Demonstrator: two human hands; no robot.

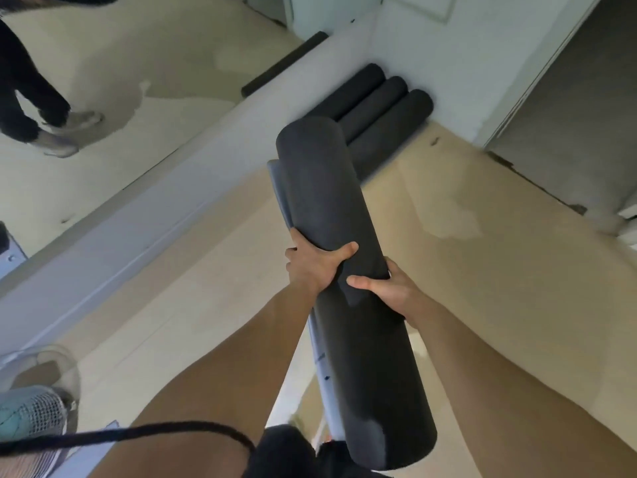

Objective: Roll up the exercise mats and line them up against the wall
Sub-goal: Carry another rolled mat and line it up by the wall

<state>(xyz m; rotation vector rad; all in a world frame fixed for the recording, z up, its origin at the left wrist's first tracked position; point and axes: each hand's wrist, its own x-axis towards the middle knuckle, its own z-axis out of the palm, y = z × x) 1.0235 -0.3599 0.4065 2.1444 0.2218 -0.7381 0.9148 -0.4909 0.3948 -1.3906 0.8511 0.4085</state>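
Landmark: white wall base [144,215], a pale band running diagonally from the lower left up to the corner at upper right.
Open room: bare tan floor [482,270] lies to the right of the wall base, clear up to a dark doorway [568,115].
Edges: above the wall base a mirror [120,81] reflects a person's legs and shoes.
Stored mats: 3 black rolled mats [382,115] lie side by side in the corner, the nearest touching the wall base.
Held mat [331,219]: black roll, carried above the floor, far end pointing at the stored mats; a grey inner layer shows along its left edge.
Left hand [315,267]: wrapped around the roll's middle.
Right hand [389,291]: gripping the roll just below the left.
Near obstacle: a fan [34,405] stands beside the wall base at lower left.
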